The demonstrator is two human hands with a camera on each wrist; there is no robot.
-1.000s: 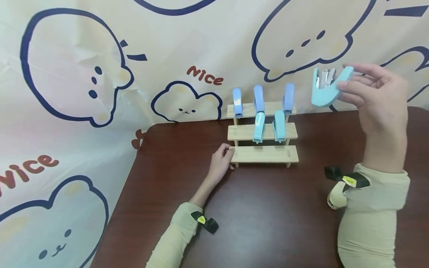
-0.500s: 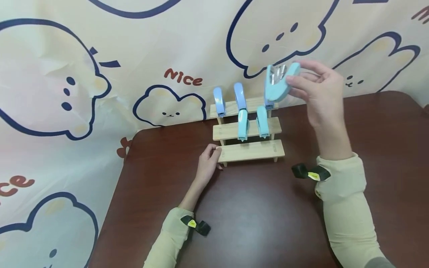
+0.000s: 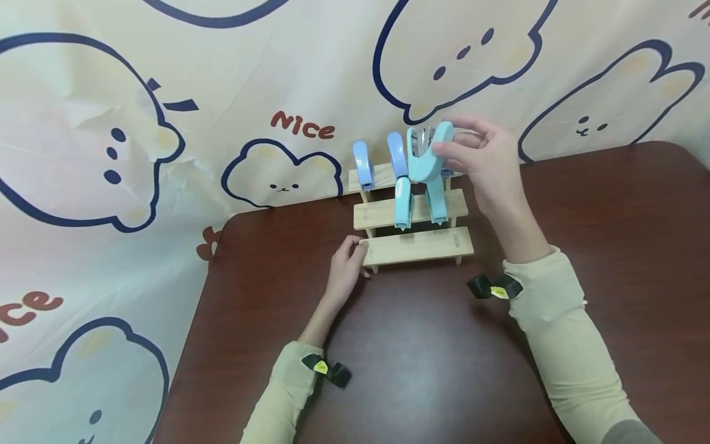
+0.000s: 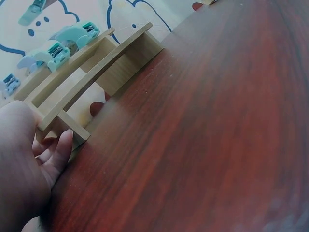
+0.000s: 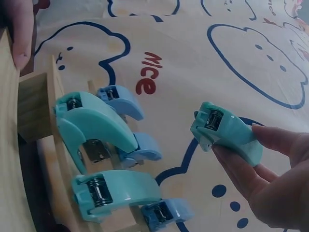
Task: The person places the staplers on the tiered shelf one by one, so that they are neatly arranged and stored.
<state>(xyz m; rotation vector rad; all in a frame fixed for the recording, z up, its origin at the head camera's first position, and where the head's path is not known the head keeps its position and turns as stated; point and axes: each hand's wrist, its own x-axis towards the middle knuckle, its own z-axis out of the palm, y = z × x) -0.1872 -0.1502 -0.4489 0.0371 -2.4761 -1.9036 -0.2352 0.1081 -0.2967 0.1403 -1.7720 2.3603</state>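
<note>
My right hand (image 3: 490, 169) pinches a teal plastic spring clip (image 3: 426, 163) by one arm, above the right part of a three-tier wooden rack (image 3: 418, 248). In the right wrist view this clip (image 5: 234, 137) is apart from the others, its metal spring showing. Two more teal clips stand on the middle tier, a left one (image 3: 403, 205) and a right one (image 3: 437, 206). Blue clips line the top tier: a left one (image 3: 363, 166), a middle one (image 3: 396, 153), and a third mostly hidden behind the held clip. My left hand (image 3: 344, 268) grips the bottom tier's left end.
The rack stands at the back of a dark brown table (image 3: 410, 345), close to a cloth backdrop (image 3: 322, 68) printed with cartoon outlines. Black cameras (image 3: 493, 287) are strapped to both sleeves.
My right hand has brought the teal clip leftward, from beside the rack to over its right part, then lower. The left hand keeps its grip on the rack. The head view has shifted.
</note>
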